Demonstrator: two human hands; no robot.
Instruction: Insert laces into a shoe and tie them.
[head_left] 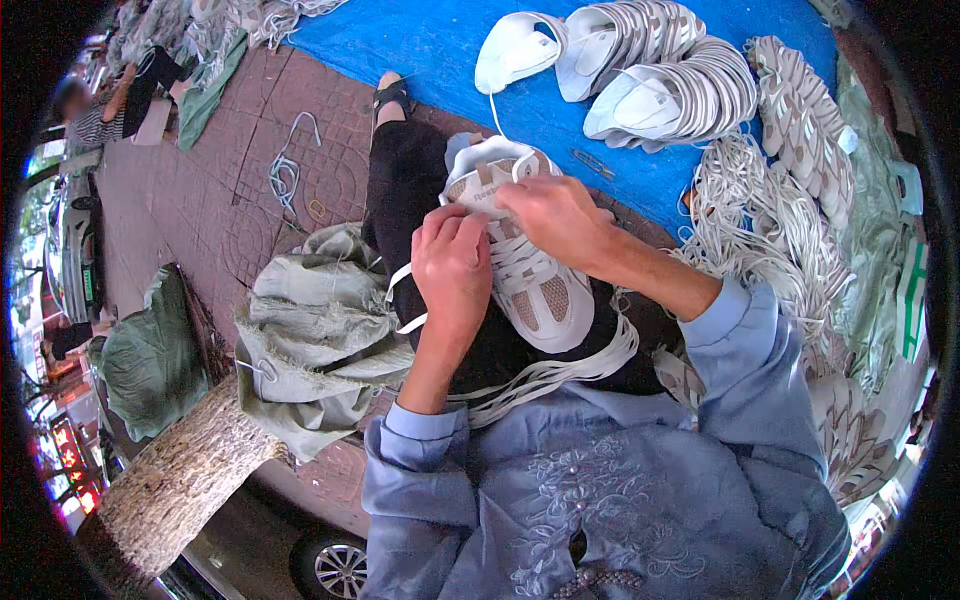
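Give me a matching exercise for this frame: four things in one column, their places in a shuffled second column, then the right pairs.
Things:
1. white sneaker
2. loose white laces
3. stacked shoe uppers
4. tree trunk

Places:
A. on the blue tarp, at the top
B. on the person's lap, under both hands
C. lower left, beside the green sack
D. heaped at the person's right, at the tarp's edge

Pairs: 1-B, 2-D, 3-A, 4-C

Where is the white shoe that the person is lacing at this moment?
In the head view the white shoe lies on the person's lap near the middle, under the left hand and right hand, with the blue sheet beyond it.
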